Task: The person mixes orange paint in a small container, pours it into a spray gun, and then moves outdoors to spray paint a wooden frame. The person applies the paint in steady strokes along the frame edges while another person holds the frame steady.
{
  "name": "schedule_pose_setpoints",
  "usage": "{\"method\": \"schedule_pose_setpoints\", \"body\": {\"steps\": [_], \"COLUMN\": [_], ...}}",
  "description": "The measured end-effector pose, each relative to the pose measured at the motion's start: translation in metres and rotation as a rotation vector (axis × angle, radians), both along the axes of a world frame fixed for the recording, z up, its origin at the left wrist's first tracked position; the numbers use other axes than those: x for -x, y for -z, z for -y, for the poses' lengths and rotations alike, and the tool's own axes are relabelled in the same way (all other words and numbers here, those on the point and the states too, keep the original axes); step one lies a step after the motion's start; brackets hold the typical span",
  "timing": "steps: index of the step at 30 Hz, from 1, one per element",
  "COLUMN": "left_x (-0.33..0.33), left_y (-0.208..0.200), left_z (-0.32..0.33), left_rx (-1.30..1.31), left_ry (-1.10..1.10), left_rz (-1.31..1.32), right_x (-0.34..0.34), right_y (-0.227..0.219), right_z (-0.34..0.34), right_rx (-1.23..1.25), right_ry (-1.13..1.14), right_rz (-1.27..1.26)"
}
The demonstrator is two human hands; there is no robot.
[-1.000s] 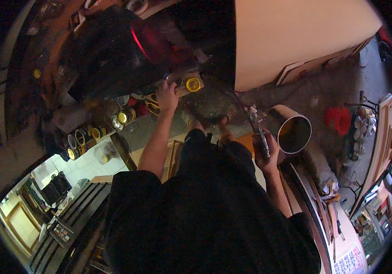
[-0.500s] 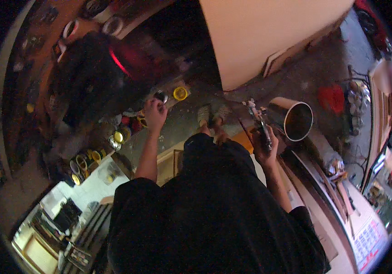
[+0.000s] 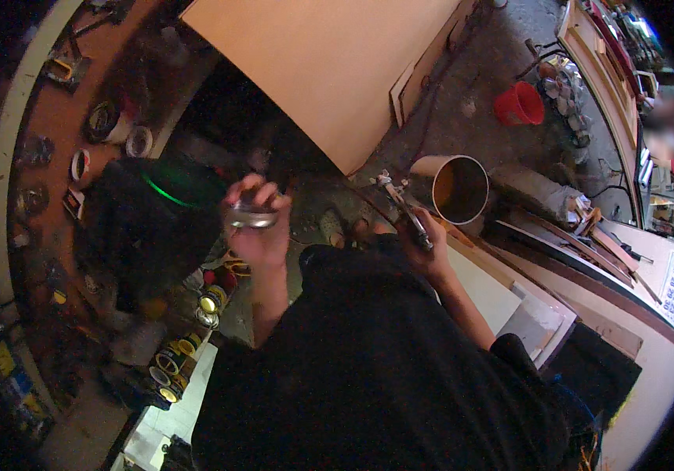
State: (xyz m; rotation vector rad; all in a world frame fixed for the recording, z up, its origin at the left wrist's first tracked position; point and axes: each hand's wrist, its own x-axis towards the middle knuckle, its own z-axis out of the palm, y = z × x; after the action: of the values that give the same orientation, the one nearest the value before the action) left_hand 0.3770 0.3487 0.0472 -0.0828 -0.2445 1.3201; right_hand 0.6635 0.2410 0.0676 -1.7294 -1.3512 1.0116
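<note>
My left hand [image 3: 258, 243] is raised at centre left, its fingers closed round a shallow, round silver metal lid [image 3: 253, 217]. On the other side, my right hand [image 3: 431, 253] is closed round the body of a metal spray gun [image 3: 406, 210], whose fittings point up and to the left. Just beyond that hand, a tall round bin [image 3: 484, 192] stands with its mouth facing me and a brownish inside. The two hands are well apart, on either side of my feet.
A large pale wood panel [image 3: 306, 71] leans ahead. A red bucket [image 3: 519, 104] stands on the floor at the far right. Several open tins and tape rolls [image 3: 169, 363] line the left side. Wood strips [image 3: 588, 243] lie by a bench at right.
My view has turned, shifting the panel leftward. My left hand has come nearer with the lid, which now shows edge-on. The spray gun stays in my right hand.
</note>
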Motion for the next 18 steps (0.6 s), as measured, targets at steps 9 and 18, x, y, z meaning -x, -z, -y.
{"method": "schedule_pose_setpoints", "body": {"steps": [9, 18], "left_x": [-0.142, -0.312], "left_y": [-0.064, -0.152], "left_z": [-0.047, -0.097], "left_rx": [0.124, -1.436], "left_ry": [0.469, -0.375], "left_rz": [-0.228, -1.783], "right_x": [-0.053, -0.160], "right_y": [0.029, 0.042], "right_z": [0.018, -0.035], "right_rx": [-0.070, -0.074], "right_ry": [0.098, 0.106], "right_rz": [0.062, 0.127]}}
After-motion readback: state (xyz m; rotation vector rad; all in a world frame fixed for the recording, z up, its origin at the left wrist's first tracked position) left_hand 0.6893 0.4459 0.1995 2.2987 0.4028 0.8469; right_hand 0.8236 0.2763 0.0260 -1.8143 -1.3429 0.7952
